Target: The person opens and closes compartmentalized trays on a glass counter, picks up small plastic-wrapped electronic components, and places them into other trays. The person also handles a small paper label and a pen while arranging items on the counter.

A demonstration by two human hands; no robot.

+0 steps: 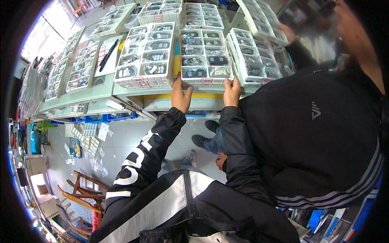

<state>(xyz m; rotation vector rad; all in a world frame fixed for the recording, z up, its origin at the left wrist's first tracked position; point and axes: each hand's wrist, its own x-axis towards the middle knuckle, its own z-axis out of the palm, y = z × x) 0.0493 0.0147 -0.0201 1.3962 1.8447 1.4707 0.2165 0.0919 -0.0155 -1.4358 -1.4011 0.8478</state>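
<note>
My left hand (181,96) and my right hand (232,92) grip the two front corners of a white plastic compartment tray (190,80) on a stack at the glass counter's edge. Its compartments hold dark, car-key-like items in clear bags; one at the front right holds a pale bagged piece (220,72). Red-bordered labels mark the front. Left of it stands another tray stack (142,84) with similar bagged items. On the right, a co-worker's hand (288,32) holds a tilted tray (263,18) above a further stack (243,79).
A co-worker in a black jacket (307,133) stands close against my right arm. More trays (82,65) cover the counter's left side, near a black pen (108,54) on a label sheet. Wooden folding chairs (80,194) and empty trays (89,130) are on the floor at left.
</note>
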